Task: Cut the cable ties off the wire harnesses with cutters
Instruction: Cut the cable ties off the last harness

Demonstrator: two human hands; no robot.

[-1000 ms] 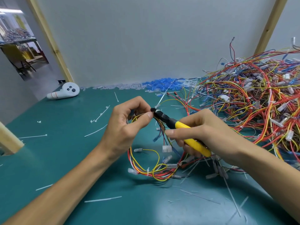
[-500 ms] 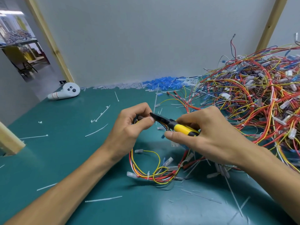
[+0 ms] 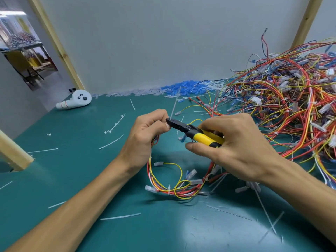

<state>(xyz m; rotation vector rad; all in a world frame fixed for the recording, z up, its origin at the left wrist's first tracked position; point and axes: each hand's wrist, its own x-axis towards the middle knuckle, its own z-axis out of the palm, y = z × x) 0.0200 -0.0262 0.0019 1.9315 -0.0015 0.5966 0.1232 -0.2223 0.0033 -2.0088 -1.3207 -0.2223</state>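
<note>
My left hand pinches the top of a wire harness, a loop of red, yellow and orange wires that hangs down onto the green table. My right hand grips yellow-and-black cutters. The black jaws of the cutters touch my left fingertips, at the base of a white cable tie that sticks upward from the harness. The spot where the jaws meet the tie is partly hidden by my fingers.
A big pile of tangled harnesses fills the right side. Blue and clear connector caps lie along the back wall. Cut tie pieces litter the green table. A white controller lies far left, a wooden post near left.
Both hands have risen a little and drawn closer together. The cutters have tilted flatter, their jaws now at my left fingertips, and a cable tie's tail stands up above them.
</note>
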